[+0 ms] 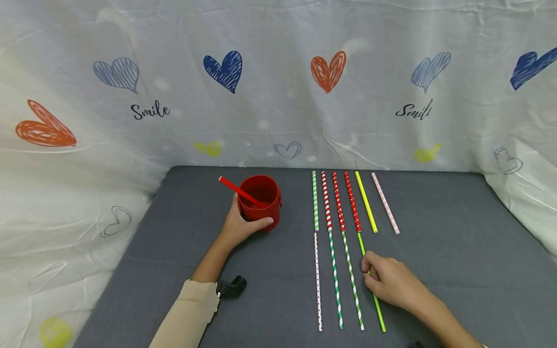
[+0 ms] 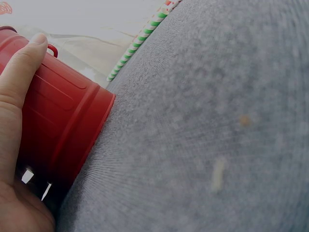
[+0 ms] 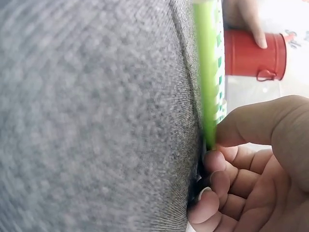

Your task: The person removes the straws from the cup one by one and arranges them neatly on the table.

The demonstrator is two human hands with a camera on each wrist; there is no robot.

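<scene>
Thumb and fingers of my left hand (image 1: pixel 238 228) are wrapped around a small red bucket (image 1: pixel 271 216) that stands on the table at centre left. A red paper straw (image 1: pixel 237 188) leans out over its rim. In the left wrist view the thumb lies along the ribbed wall of the bucket (image 2: pixel 63 101). To the right, my right hand (image 1: pixel 393 281) pinches a plain green straw (image 1: pixel 379 311) near its middle, with the other fingers curled by the cloth. That green straw (image 3: pixel 206 72) lies close over the table in the right wrist view.
Beside the green straw, white straws with green stripes (image 1: pixel 354 285) and a dotted pink-white straw (image 1: pixel 317 282) lie lengthwise. Behind them is a row of red patterned straws (image 1: pixel 351 200), a yellow straw (image 1: pixel 367 200) and a pale pink straw (image 1: pixel 385 203). A heart-printed curtain (image 1: pixel 270 106) hangs behind the grey-clothed table (image 1: pixel 457 232).
</scene>
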